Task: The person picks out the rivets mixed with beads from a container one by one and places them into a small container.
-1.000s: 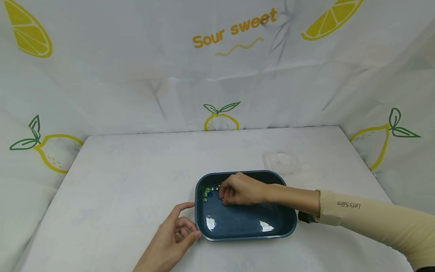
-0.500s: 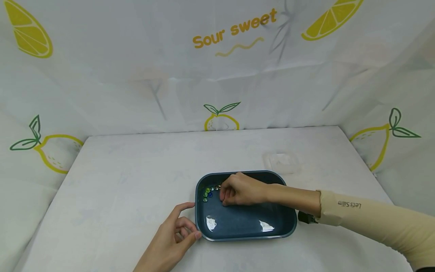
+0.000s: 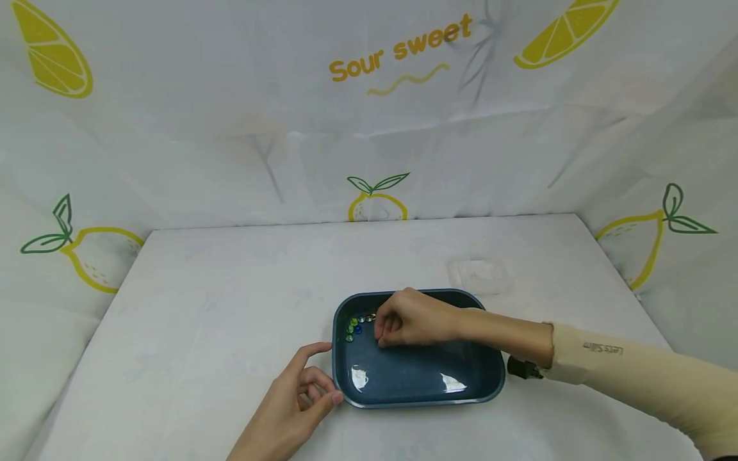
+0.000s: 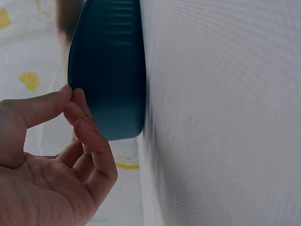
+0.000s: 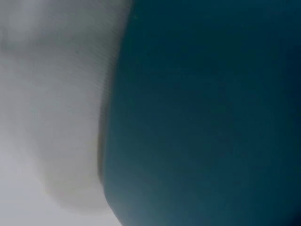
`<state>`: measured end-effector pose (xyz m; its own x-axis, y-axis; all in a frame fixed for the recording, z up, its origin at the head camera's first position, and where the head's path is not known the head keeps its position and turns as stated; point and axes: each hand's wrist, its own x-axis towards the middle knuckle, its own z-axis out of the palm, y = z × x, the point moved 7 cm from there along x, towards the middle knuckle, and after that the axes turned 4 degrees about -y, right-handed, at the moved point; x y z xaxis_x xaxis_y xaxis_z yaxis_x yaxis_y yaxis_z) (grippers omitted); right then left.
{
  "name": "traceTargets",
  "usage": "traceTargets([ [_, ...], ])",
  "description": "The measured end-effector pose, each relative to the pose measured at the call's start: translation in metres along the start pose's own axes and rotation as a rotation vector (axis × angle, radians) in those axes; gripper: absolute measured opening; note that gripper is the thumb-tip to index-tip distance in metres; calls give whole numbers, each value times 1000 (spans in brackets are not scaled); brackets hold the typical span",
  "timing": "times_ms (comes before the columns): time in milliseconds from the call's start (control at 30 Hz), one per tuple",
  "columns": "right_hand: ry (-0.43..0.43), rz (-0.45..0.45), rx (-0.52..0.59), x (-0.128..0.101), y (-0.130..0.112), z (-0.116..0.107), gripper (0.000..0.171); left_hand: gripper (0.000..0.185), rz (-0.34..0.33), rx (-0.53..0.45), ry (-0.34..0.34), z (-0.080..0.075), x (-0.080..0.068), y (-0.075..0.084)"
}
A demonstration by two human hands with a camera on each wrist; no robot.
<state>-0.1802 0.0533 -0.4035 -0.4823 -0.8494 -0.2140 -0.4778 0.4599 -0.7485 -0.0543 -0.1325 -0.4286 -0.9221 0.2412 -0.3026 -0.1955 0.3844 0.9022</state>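
A white table (image 3: 230, 288) stands inside a white cloth enclosure (image 3: 230, 128) printed with lemons and the words "Sour sweet". The landmark is a dark blue rectangular tray (image 3: 415, 374) with rounded corners, set on the table's near half.

Right hand (image 3: 412, 320): lies inside the tray over its far-left part, knuckles up, fingers curled under and bunched together. Whether they pinch a bead cannot be told from the head view; the right wrist view shows only blurred blue tray wall (image 5: 202, 117) and white surface.

Glass beads (image 3: 356, 325): a small cluster of green, blue and clear pieces in the tray's far-left corner, just beside the right hand's fingertips.

Left hand (image 3: 294, 403): rests on the table against the tray's near-left corner, palm turned inward. Its fingers are loosely bent and slightly spread; the thumb tip and fingertips (image 4: 77, 110) touch the outer wall of the tray (image 4: 110, 70) without wrapping round it.

A clear plastic container (image 3: 478, 274) lies on the table just beyond the tray's far-right corner. A cream sleeve (image 3: 634, 378) covers the right forearm, which crosses the tray's right end.
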Motion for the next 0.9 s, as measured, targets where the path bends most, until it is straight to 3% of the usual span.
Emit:
traceTargets([
  [333,11,-11,8,-6,-9,-13,5,70,7,2,1,0,1,0],
  [567,73,-70,4,-13,-17,-26,6,71,1,6,-5,0,1,0],
  [900,118,-66,44,-20,-21,-36,6,71,7,9,-8,0,0,-1],
])
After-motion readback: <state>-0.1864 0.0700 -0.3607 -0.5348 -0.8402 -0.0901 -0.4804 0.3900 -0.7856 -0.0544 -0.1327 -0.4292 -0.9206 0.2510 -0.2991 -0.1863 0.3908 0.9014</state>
